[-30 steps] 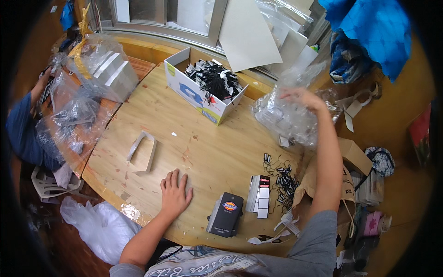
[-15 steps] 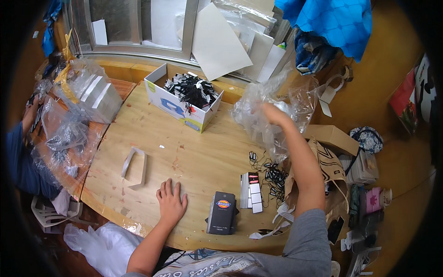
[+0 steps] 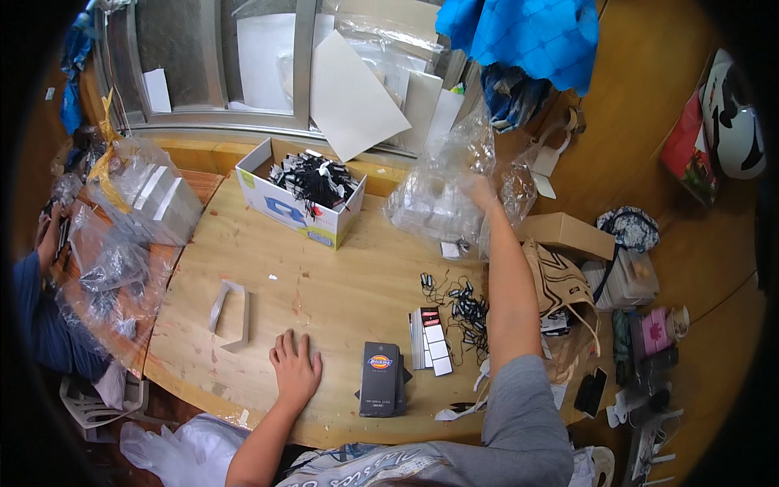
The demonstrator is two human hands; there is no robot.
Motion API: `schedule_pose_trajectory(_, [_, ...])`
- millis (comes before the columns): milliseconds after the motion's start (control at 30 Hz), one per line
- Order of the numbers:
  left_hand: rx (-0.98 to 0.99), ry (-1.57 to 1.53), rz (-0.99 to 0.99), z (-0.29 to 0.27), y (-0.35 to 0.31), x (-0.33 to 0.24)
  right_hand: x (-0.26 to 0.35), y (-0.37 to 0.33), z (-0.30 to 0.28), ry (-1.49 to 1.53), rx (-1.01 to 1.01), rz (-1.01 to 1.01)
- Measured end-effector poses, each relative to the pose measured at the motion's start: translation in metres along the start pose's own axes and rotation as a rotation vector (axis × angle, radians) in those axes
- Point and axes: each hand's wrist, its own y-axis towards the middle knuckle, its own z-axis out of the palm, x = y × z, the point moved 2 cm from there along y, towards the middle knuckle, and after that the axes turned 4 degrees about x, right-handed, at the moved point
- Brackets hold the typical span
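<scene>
Where far and right tabletop [image 3: 341,280] edges meet: one clear plastic bag [image 3: 434,191], probably light, limp, slippery, best held where bunched; right hand [image 3: 481,195] at it, grip unclear from here; left hand [image 3: 295,371] spread, empty, by near edge.

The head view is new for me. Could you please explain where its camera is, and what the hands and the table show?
No machine is here; someone works with bare hands. The picture comes from a wide fisheye camera, the left of two worn on the head and looking down, so straight edges bend. The left hand rests flat on the wooden table. The right hand is at a clear plastic bag; film and blur hide whether it grips anything. Near the lower edge lies a stack of dark tags; to its right are white-and-black strips, then tangled black cords. Farther back stands an open box of black-corded pieces. Another person's blue sleeve shows at far left.
</scene>
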Motion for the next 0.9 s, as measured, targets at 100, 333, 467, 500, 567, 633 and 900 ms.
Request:
schedule_pose_trajectory(100, [-0.02,0.014,-0.016,-0.001,-0.004,0.004,0.04,-0.012,-0.009,0.073,-0.179,0.088])
schedule_pose_trajectory(333, [-0.014,-0.023,0.027,0.0,0.002,-0.003,-0.044,-0.001,-0.017,0.225,-0.447,-0.005])
schedule_pose_trajectory(467, [-0.028,0.005,-0.011,-0.003,-0.007,0.006,0.019,-0.011,-0.017,0.449,-0.341,0.157])
schedule_pose_trajectory(500, [-0.033,0.008,-0.012,-0.004,-0.008,0.005,0.044,-0.023,-0.028,0.376,-0.337,0.189])
schedule_pose_trajectory(567, [-0.033,-0.015,0.026,0.0,-0.003,0.0,0.041,-0.031,-0.052,0.105,-0.428,0.057])
schedule_pose_trajectory(633, [-0.028,-0.009,0.017,-0.001,-0.003,0.001,0.091,-0.048,-0.066,0.089,-0.449,-0.108])
schedule_pose_trajectory(900, [0.003,-0.026,0.016,-0.004,-0.001,0.0,0.081,-0.043,-0.031,-0.309,0.595,-0.064])
